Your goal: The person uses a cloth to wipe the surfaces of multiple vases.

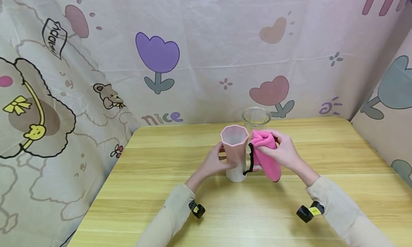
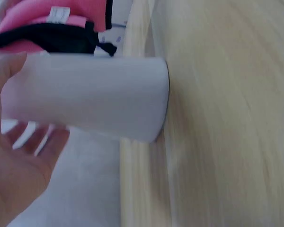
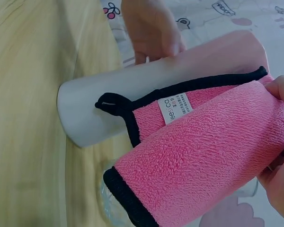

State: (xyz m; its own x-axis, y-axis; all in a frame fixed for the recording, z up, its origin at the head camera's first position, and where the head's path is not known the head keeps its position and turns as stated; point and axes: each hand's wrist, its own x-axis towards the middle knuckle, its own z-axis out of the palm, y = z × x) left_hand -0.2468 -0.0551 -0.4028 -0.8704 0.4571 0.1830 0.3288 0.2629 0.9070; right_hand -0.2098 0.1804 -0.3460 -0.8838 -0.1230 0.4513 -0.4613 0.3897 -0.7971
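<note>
A tall vase (image 1: 236, 156), pink at its faceted rim and fading to white at the base, stands upright on the table. My left hand (image 1: 215, 162) grips it from the left, thumb in front and fingers behind. A pink towel (image 1: 269, 163) with black edging hangs bunched from my right hand (image 1: 284, 150), which pinches it just right of the vase. In the right wrist view, a white label (image 3: 175, 108) and a black loop show on the towel. Behind both stands a clear glass vessel (image 1: 256, 116), its lower part mostly hidden by the towel and the vase.
The wooden table (image 1: 161, 161) reaches back to a printed cloth backdrop (image 1: 206, 61), which also hangs along the left and right sides. The glass vessel stands close behind the towel, near the table's back edge.
</note>
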